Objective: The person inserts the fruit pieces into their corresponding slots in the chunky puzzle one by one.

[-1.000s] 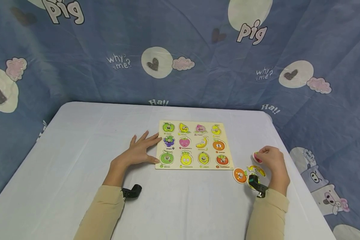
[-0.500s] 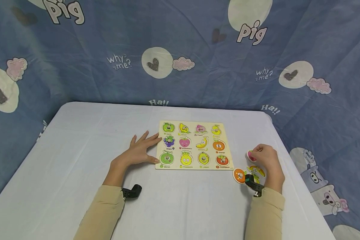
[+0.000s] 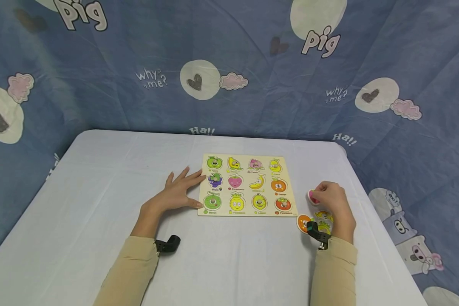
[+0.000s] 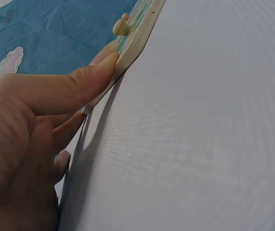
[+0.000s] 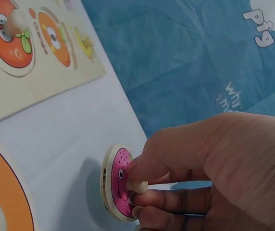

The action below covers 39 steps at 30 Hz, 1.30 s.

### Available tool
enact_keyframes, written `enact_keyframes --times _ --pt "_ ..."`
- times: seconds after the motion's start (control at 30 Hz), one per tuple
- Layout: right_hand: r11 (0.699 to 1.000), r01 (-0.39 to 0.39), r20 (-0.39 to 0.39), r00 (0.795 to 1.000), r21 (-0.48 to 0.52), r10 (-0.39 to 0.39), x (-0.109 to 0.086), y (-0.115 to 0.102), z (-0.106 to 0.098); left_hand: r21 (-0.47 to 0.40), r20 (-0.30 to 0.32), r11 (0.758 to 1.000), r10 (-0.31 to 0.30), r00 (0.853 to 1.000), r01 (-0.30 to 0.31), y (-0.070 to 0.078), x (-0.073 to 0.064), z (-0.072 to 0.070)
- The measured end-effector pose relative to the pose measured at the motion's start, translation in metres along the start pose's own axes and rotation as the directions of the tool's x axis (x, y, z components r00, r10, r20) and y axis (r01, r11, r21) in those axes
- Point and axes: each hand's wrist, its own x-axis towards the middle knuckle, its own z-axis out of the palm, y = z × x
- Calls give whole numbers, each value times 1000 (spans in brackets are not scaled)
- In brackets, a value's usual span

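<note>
My left hand [image 3: 179, 192] has its fingers spread and touches the left edge of a wooden fruit puzzle board [image 3: 248, 191]; in the left wrist view the thumb lies against that edge. Right of the board, my right hand [image 3: 332, 199] pinches the small wooden knob of a pink strawberry puzzle piece [image 5: 118, 185] between thumb and fingers. That piece appears tilted just over the table, its shadow beside it. Close to the board's lower right corner lies an orange piece [image 3: 303, 223], partly covered by the wrist camera. A banana piece [image 3: 323, 216] and a yellow-green piece [image 3: 324, 228] lie under the right hand.
A white cloth covers the table [image 3: 237, 259]. Behind it hangs a blue patterned curtain [image 3: 260, 110]. Several knobbed fruit pieces sit in the board, among them a persimmon piece [image 5: 10, 33]. A black wrist camera [image 3: 168, 244] sticks out from the left sleeve.
My right hand has moved left with the strawberry piece, closer to the board. The left hand and the board have stayed where they were.
</note>
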Motion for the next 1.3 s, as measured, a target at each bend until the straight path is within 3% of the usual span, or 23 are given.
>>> enact_keyframes --times 0.7,1.3 --pt "995 93 6 996 -34 -93 3 -11 6 8 0 1000 -5 1000 5 -2 2 2" --pt "998 60 46 997 -29 -59 5 -29 15 -5 -1 1000 -5 1000 5 -1 1 1"
